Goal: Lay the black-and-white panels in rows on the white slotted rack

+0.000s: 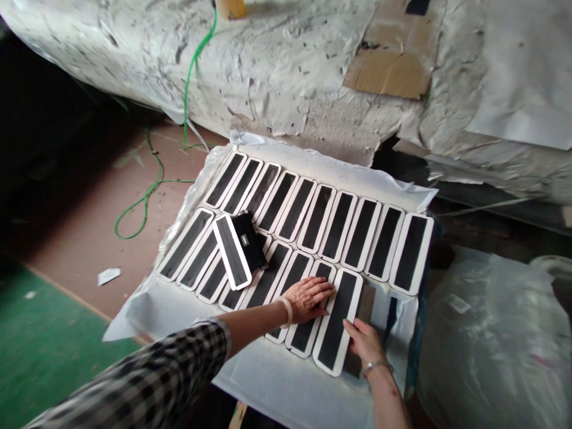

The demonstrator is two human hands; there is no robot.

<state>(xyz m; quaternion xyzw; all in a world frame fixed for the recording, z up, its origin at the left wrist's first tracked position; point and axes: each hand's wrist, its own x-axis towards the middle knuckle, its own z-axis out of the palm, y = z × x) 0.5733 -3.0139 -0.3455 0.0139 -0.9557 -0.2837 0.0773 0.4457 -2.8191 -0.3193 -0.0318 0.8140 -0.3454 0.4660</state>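
Black rectangular pieces with white rounded borders lie in two rows on a board covered in whitish sheeting point(250, 384). My left hand point(309, 298) rests with fingers spread over one piece in the near row. At that row's right end, my right hand point(363, 338) pinches the right edge of a bordered piece point(338, 322). A loose bordered piece point(233, 252) lies askew across the near row, partly over a black item point(250, 238) with a small label.
Behind the board rises a surface covered in rough whitish sheeting point(286, 77) with cardboard point(393, 59) on it. A green cord point(145, 205) loops on the floor at left. Clear plastic point(491, 339) lies at right.
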